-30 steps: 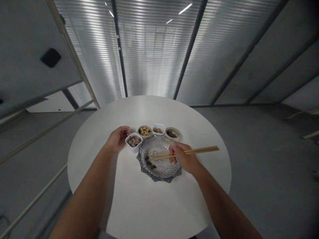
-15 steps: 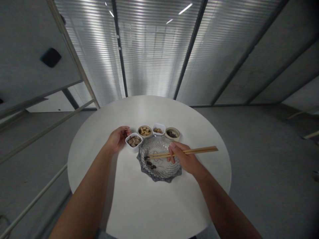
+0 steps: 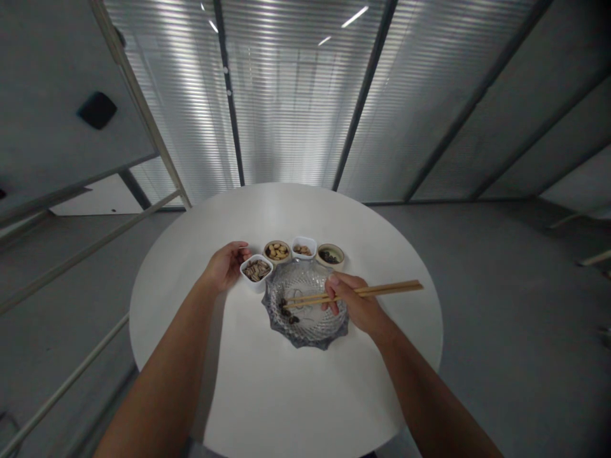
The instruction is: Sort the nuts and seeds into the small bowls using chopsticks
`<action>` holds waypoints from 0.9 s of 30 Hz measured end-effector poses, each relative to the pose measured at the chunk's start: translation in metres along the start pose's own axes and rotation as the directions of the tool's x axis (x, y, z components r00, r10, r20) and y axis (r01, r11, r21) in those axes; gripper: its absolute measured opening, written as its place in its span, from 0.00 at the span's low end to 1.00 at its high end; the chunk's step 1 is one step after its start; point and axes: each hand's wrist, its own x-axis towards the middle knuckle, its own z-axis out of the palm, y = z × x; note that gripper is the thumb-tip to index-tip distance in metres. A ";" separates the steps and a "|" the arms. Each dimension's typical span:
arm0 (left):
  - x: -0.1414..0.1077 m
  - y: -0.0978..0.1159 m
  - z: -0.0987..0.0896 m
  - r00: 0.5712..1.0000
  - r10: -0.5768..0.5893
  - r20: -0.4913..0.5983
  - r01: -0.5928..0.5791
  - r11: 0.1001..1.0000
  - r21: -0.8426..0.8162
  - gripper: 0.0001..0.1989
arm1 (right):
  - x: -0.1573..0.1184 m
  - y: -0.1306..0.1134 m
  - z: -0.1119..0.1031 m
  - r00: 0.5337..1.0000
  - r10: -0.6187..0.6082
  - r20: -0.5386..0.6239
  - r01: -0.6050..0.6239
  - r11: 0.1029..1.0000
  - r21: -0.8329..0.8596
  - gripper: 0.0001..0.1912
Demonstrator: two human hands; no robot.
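Observation:
My right hand (image 3: 351, 301) grips a pair of wooden chopsticks (image 3: 382, 289) over a scalloped clear glass dish (image 3: 315, 327). The chopstick tips stand slightly apart beside several dark, seed-like pieces (image 3: 291, 319) at the dish's left side; I cannot tell whether they touch them. My left hand (image 3: 228, 264) rests on the table, loosely curved, fingers apart, against or just beside a white square bowl (image 3: 258, 284) of striped sunflower seeds (image 3: 256, 270). It holds nothing that I can see.
Behind the dish stand a round bowl of pale nuts (image 3: 277, 250), a white square bowl of brownish pieces (image 3: 302, 250) and a round bowl of dark pieces (image 3: 329, 256). All sit on a round white table (image 3: 286, 394). A metal frame (image 3: 157, 137) rises at the left.
My right hand and the chopsticks have shifted slightly to the right, and the tips look a little further apart. My left hand has stayed in place.

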 end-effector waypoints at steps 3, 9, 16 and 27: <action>-0.001 0.000 0.000 1.000 -0.003 0.008 0.003 1.000 0.000 0.02 | 0.000 -0.003 0.002 1.000 -0.001 -0.013 0.000 1.000 -0.024 0.21; -0.002 0.000 0.001 1.000 0.012 0.004 -0.012 1.000 0.015 0.02 | -0.001 -0.010 0.004 1.000 0.005 -0.028 -0.006 0.998 -0.061 0.22; -0.002 0.000 0.001 1.000 -0.001 0.000 0.001 1.000 0.024 0.02 | -0.001 -0.011 0.004 0.999 0.029 -0.017 -0.030 0.998 -0.055 0.22; 0.000 0.000 0.000 1.000 0.008 0.016 -0.008 1.000 0.006 0.02 | 0.000 -0.005 0.006 0.999 0.010 -0.048 -0.011 0.999 -0.035 0.21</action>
